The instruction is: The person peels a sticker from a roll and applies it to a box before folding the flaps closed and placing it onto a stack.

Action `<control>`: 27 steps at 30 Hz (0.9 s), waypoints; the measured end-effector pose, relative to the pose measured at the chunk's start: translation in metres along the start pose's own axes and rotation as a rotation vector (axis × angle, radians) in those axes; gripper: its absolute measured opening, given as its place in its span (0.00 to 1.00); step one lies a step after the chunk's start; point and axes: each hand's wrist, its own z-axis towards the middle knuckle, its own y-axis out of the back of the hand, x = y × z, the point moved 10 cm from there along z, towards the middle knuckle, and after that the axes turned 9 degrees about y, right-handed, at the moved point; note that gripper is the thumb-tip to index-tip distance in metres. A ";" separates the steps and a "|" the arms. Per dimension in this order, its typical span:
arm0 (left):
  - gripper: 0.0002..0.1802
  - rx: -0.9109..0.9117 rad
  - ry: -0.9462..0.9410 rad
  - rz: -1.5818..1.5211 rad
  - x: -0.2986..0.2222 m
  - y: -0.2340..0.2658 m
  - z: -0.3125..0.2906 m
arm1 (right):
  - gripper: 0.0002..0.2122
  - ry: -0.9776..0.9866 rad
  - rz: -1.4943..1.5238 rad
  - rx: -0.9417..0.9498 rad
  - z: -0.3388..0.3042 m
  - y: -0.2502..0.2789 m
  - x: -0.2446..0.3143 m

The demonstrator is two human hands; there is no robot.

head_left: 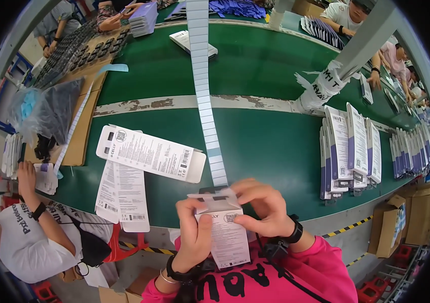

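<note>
Close to my body, at the near edge of the table, I hold a slim white retail box (229, 240) with printed text on its face. My left hand (195, 230) closes around its left side, thumb on the front. On the upper right, the thumb and fingers of my right hand (264, 208) grip the box near its top end. A black hanger tab (213, 190) shows behind that end. Just beyond hangs a long strip of small pale labels (206, 108), its lower end close to my fingers. Several more white boxes (154, 154) lie overlapping on my left.
The green table (255, 131) carries upright rows of white-and-purple boxes (343, 151) at right. A taped post (318, 91) rises behind them. One box (193, 43) lies across the divider. A co-worker's hand (26, 178) is at far left, beside a plastic bag (43, 113). Cardboard cartons (386, 227) stand lower right.
</note>
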 end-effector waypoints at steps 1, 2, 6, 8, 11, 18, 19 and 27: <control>0.19 -0.075 -0.033 -0.091 0.002 0.000 0.001 | 0.17 -0.004 0.219 -0.115 -0.008 0.000 -0.008; 0.19 -0.075 -0.028 -0.094 0.009 0.000 0.000 | 0.19 -0.008 0.442 -0.230 -0.014 0.002 -0.014; 0.25 -0.002 -0.017 -0.295 0.016 -0.007 -0.003 | 0.22 -0.084 0.361 -0.003 -0.020 0.001 -0.018; 0.25 -0.015 0.024 -0.314 0.021 -0.004 -0.002 | 0.21 -0.199 0.403 -0.059 -0.023 0.006 -0.019; 0.09 0.033 0.006 -0.171 0.017 -0.005 -0.002 | 0.18 -0.419 0.309 -0.113 -0.026 0.011 -0.027; 0.08 0.043 0.067 0.012 -0.003 -0.001 0.009 | 0.14 -0.557 0.077 -0.137 -0.035 0.016 -0.035; 0.07 0.057 0.156 -0.059 -0.005 -0.002 0.010 | 0.14 -0.556 0.075 -0.140 -0.030 0.018 -0.031; 0.08 0.078 0.253 -0.109 -0.009 0.000 0.009 | 0.12 -0.773 0.097 -0.138 -0.023 0.013 -0.027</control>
